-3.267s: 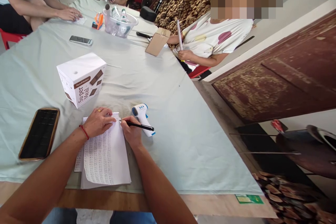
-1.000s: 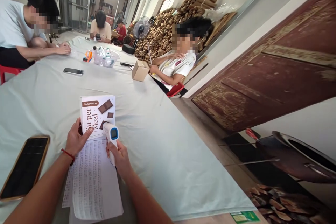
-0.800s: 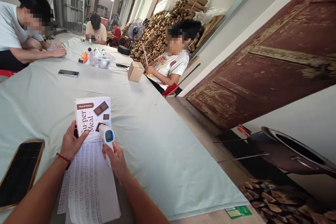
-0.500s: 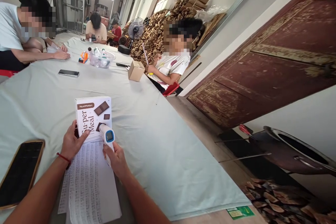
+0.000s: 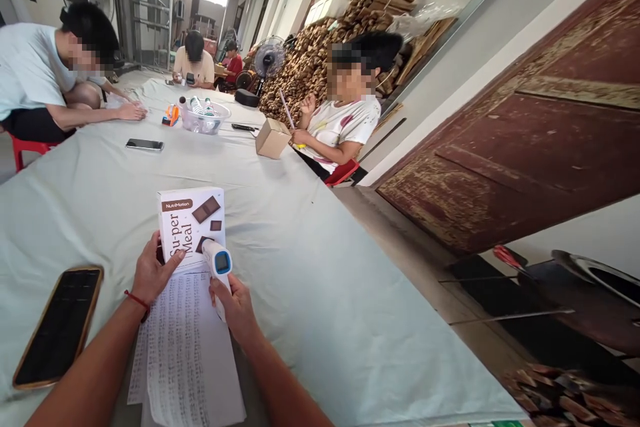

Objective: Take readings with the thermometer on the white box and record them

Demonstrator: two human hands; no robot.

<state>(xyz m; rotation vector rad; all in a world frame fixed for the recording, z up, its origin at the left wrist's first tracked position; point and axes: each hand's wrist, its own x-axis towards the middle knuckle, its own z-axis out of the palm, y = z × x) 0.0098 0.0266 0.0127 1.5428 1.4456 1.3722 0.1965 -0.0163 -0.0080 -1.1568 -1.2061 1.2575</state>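
Note:
A white carton (image 5: 173,217) with brown lettering and chocolate pictures stands upright before me. My left hand (image 5: 156,267) grips its lower left side, thumb across the front. In my right hand (image 5: 235,303) is a white infrared thermometer (image 5: 218,260) with a blue-rimmed screen facing me. Its front end points at the carton's lower right; whether the two touch I cannot tell. Below the carton, between my forearms, lie sheets of handwritten paper (image 5: 185,353). Left of my left forearm, a large phone (image 5: 60,327) in a gold-edged case rests on the cloth.
A pale cloth covers the table (image 5: 310,293). Farther along are another phone (image 5: 145,145), an orange tape dispenser (image 5: 171,115), a plastic basket (image 5: 220,111) of bottles and a small cardboard box (image 5: 273,139). Several people sit around it. A wok (image 5: 575,293) stands at the right.
The whole view has shifted slightly, so the table things appear farther right. Both hands keep their hold on the carton and thermometer.

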